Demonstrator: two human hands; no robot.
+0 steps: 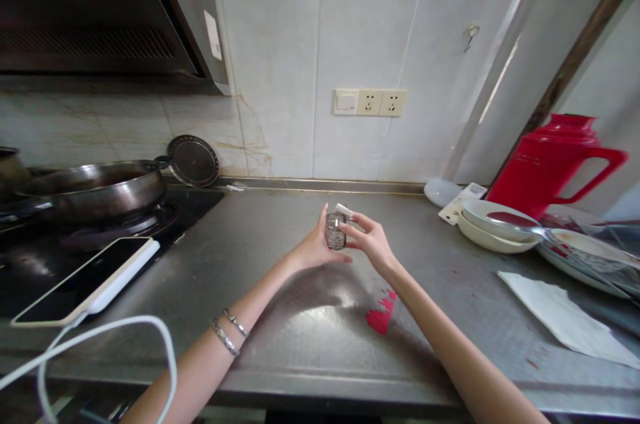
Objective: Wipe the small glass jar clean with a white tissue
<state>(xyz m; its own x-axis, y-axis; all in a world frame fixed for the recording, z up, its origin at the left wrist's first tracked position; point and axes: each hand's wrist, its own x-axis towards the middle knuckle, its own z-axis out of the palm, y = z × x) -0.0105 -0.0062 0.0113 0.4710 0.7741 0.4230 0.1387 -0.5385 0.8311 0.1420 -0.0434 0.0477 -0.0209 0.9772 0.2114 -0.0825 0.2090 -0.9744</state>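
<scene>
A small, see-through greyish glass jar (335,233) with a patterned side is held up over the steel counter. My left hand (313,247) wraps its left side and underside, with the thumb pointing up. From the right, my right hand (374,241) reaches across, fingers bent against the jar. At its fingertips, by the jar's top, is a small white piece (343,211); whether this is a lid or folded paper I cannot make out. Below the hands, a red mark (381,315) shows on the counter (290,337).
To the left are a steel pan (105,194) on the black hob, an upright round lid (193,161), and a phone (85,281) with a white cable. On the right stand stacked bowls (493,237), a red thermos jug (555,164) and a white paper sheet (565,314).
</scene>
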